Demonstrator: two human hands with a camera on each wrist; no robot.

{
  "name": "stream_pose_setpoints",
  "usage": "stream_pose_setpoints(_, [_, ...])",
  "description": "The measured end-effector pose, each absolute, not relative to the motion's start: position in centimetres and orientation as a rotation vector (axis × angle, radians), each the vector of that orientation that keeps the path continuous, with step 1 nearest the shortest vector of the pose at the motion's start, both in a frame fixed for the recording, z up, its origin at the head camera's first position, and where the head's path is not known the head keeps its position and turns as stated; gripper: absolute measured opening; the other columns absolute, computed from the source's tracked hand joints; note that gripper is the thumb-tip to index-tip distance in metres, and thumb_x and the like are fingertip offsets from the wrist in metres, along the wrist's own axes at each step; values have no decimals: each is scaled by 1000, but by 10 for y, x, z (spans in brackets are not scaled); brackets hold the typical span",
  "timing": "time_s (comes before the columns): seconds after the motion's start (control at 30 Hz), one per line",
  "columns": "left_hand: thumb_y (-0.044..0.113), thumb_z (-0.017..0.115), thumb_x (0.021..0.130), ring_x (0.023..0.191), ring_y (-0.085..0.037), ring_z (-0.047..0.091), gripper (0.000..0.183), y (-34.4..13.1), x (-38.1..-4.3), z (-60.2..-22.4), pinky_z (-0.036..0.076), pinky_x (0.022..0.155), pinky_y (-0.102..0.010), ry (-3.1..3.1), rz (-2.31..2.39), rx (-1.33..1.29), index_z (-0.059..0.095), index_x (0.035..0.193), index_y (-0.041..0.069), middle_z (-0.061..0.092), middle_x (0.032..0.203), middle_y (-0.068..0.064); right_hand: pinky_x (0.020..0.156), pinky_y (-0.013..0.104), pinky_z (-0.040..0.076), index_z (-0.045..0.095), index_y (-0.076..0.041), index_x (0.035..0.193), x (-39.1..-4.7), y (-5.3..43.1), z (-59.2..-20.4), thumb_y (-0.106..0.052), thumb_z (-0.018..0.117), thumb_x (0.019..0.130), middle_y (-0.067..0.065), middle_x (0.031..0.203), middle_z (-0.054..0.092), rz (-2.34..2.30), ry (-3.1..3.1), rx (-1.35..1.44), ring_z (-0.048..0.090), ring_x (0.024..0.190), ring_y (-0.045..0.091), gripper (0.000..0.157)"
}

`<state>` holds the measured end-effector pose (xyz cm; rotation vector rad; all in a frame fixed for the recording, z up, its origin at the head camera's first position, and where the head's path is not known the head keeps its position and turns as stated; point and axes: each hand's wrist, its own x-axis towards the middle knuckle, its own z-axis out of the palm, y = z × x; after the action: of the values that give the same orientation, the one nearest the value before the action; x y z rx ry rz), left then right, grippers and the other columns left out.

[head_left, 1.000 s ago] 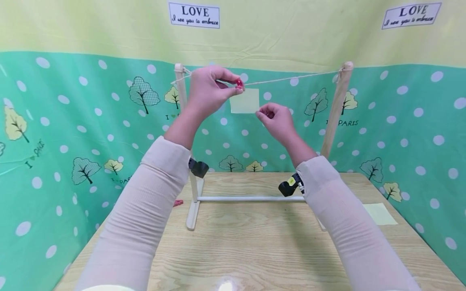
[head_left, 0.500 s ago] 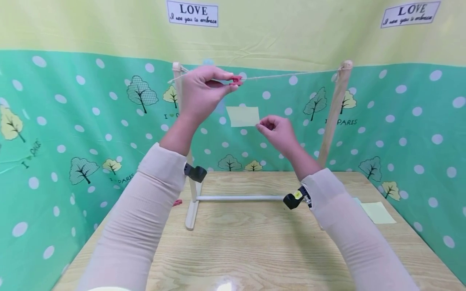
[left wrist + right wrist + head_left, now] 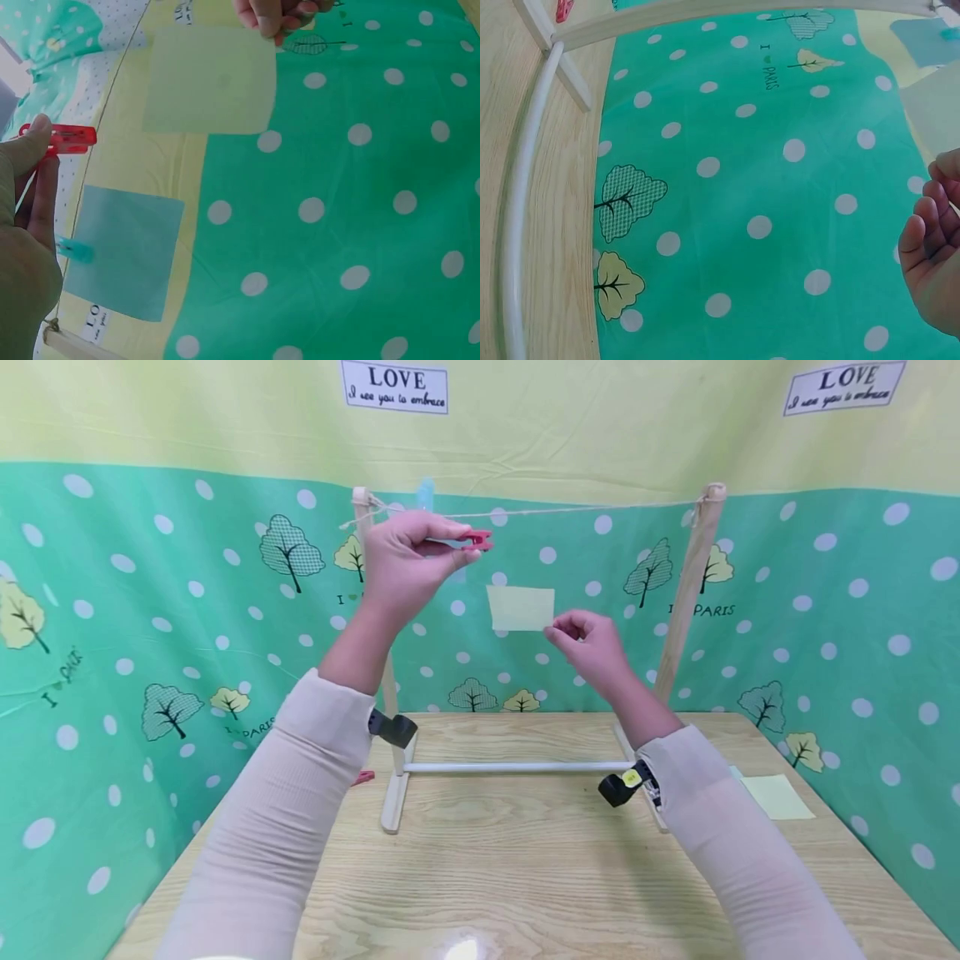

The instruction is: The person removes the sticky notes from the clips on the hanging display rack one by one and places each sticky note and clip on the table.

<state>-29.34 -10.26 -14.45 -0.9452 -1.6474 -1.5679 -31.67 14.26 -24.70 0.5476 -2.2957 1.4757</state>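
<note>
Between thumb and fingers, my left hand [image 3: 408, 556] pinches a red clothespin [image 3: 478, 540], held just below the string [image 3: 570, 512]. My right hand [image 3: 592, 647] pinches the lower right corner of a pale yellow paper [image 3: 522, 608], which hangs apart from the string. In the left wrist view the yellow paper [image 3: 214, 79] spreads out beyond the red clothespin [image 3: 67, 139]. A blue paper [image 3: 124, 251] hangs there by a blue clothespin [image 3: 75, 250] on the string; the left hand mostly hides it in the head view. The right wrist view shows my curled right fingers [image 3: 930, 217] at its edge.
Two wooden posts [image 3: 688, 593] carry the string, joined low down by a white bar [image 3: 517, 767]. Another red clothespin [image 3: 363, 777] lies by the left foot. Pale paper [image 3: 778, 797] lies at the table's right. A dotted curtain [image 3: 832, 635] stands behind.
The yellow paper has come down from the string and then shifted right with my right hand. My left hand has drawn the red clothespin off the string, slightly left and down.
</note>
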Motion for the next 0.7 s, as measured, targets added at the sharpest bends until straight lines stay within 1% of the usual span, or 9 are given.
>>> stream_pose_setpoints(0.13, [-15, 78, 72, 79, -20, 73, 22, -106, -291, -154, 59, 74, -31, -1656, -1674, -982, 72, 93, -10, 73, 90, -15, 56, 20, 45, 66, 3, 100, -310, 148, -251, -23, 67, 95, 7, 81, 55, 1535, -2292, 534, 48, 67, 15, 26])
stream_pose_setpoints(0.3, [-15, 77, 73, 77, -19, 72, 26, -110, -287, -167, 59, 71, -30, -1693, -1675, -1000, 70, 98, -12, 73, 92, -14, 58, 20, 49, 64, 3, 99, -300, 154, -256, -24, 66, 95, 5, 82, 56, 1585, -2289, 518, 50, 69, 14, 28])
stream_pose_setpoints(0.47, [-13, 78, 74, 77, -20, 72, 30, -115, -282, -181, 59, 71, -31, -1759, -1637, -988, 70, 103, -10, 72, 95, -15, 61, 22, 53, 63, 5, 99, -291, 161, -261, -27, 66, 95, 11, 85, 57, 1573, -2272, 552, 51, 73, 16, 32])
stream_pose_setpoints(0.57, [-12, 78, 75, 78, -23, 72, 32, -118, -279, -190, 59, 73, -32, -1781, -1623, -986, 70, 105, -9, 72, 97, -16, 60, 21, 50, 62, 3, 96, -285, 166, -264, -28, 65, 95, 13, 84, 56, 1540, -2276, 560, 51, 71, 18, 31])
stream_pose_setpoints(0.7, [-13, 77, 75, 79, -23, 72, 33, -121, -274, -201, 59, 74, -32, -1780, -1651, -993, 69, 107, -9, 72, 98, -17, 55, 21, 43, 62, 0, 93, -276, 172, -270, -27, 65, 96, 9, 79, 53, 1515, -2281, 568, 48, 67, 18, 28])
